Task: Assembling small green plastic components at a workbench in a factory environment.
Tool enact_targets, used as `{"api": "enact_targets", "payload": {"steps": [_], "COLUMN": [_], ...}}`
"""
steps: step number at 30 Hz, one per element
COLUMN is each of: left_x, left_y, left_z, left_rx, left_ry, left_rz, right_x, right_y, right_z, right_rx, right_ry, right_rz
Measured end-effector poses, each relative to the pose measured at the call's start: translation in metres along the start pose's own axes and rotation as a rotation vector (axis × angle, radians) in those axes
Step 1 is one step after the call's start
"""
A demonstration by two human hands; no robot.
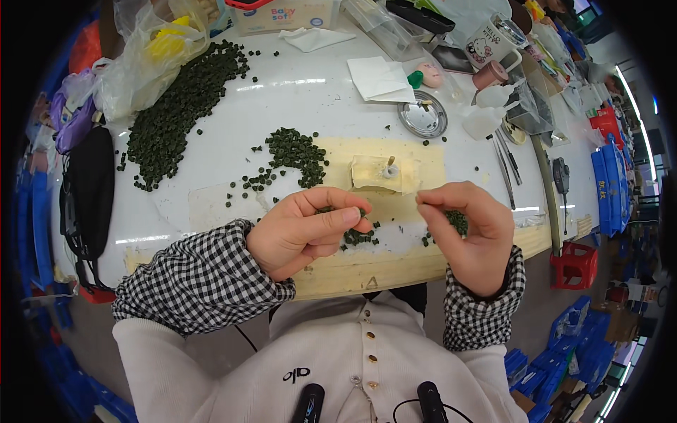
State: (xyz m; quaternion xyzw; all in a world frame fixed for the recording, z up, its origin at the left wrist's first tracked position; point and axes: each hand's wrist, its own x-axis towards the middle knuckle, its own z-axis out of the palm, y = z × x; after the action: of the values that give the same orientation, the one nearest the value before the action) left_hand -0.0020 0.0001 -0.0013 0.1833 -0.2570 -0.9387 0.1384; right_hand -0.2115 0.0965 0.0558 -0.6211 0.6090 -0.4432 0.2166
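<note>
Two hands over table edge: left hand (pixel 305 229) pinching dark green pellets (pixel 358 236); right hand (pixel 469 229) curled around more. Small fixture block (pixel 381 173) at twelve o'clock; bigger pellet heap (pixel 176 113) at ten o'clock.

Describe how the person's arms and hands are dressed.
Both forearms wear black-and-white checked fabric sleeves, the left sleeve and the right sleeve, gathered at the wrists. Cream-white outer sleeves show above them. The left hand and right hand are bare: no gloves, rings or watch visible.
</note>
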Motion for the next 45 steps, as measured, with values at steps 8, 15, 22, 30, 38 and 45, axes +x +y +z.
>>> {"api": "enact_targets", "payload": {"steps": [8,15,22,30,38,45], "left_x": [0.0,0.0,0.0,0.0,-0.001,-0.002], "left_y": [-0.002,0.0,0.0,-0.002,0.0,0.0], "left_z": [0.002,0.0,0.0,0.001,0.008,0.009], "left_rx": [0.035,-0.006,0.037,0.072,0.234,0.229], "left_ry": [0.042,0.012,0.07,0.112,0.171,0.185], "left_rz": [0.022,0.03,0.047,0.082,0.122,0.119], "right_x": [-0.012,-0.016,-0.016,-0.018,-0.014,-0.016], "right_y": [0.016,0.022,0.018,0.015,0.018,0.019], "right_z": [0.03,0.035,0.041,0.045,0.051,0.052], "right_rx": [0.715,0.867,0.828,0.548,0.427,0.545], "right_ry": [-0.105,-0.08,-0.048,0.013,0.007,-0.008], "right_rz": [0.27,0.304,0.273,0.198,0.047,0.116]}}
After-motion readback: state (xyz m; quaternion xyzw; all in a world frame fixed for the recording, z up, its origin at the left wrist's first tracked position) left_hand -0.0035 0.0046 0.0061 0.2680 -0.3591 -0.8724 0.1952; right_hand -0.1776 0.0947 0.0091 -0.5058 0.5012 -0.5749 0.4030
